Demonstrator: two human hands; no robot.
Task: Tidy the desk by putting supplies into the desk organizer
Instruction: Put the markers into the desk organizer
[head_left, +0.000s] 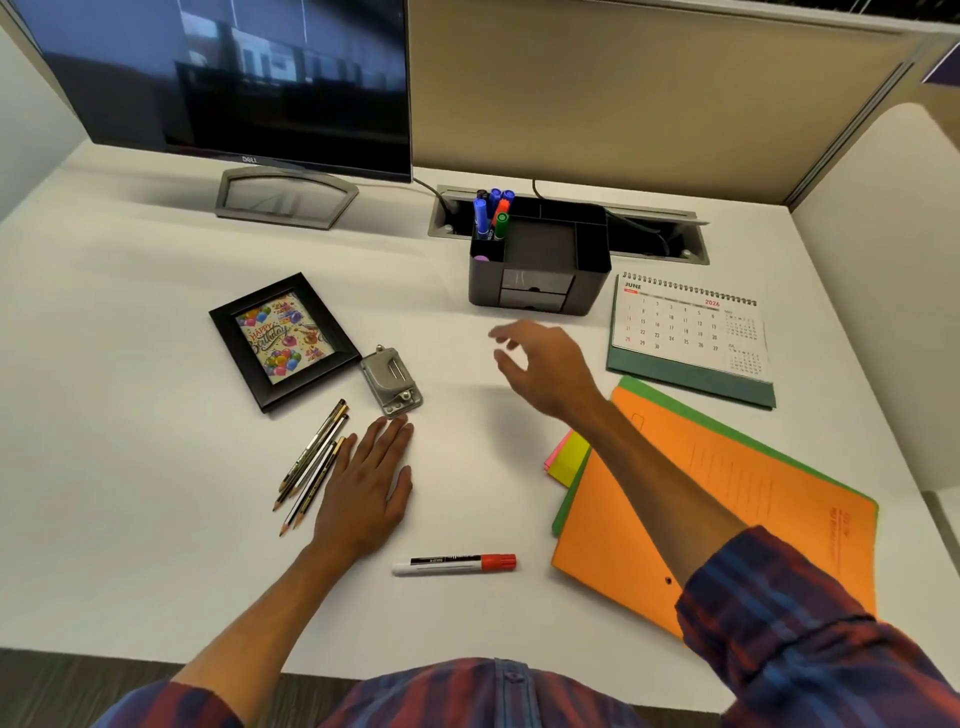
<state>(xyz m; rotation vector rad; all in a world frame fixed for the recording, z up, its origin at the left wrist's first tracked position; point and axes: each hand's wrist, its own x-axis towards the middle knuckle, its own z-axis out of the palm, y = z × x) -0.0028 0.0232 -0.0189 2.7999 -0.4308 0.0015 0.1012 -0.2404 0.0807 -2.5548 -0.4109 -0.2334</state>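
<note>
Nearest, a red marker is lying loose on the desk, waiting to be stowed. Just beyond, the left hand is resting flat, fingers straight, holding nothing, beside the pencils and a hole punch, both also waiting. The right hand is hovering above the desk, fingers loosely spread and empty. Farther back, the organizer is already holding several markers, so the job looks partly done.

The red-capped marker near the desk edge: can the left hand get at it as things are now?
Probably yes. The marker lies in the open beside the left hand, which rests flat and holds nothing.
</note>
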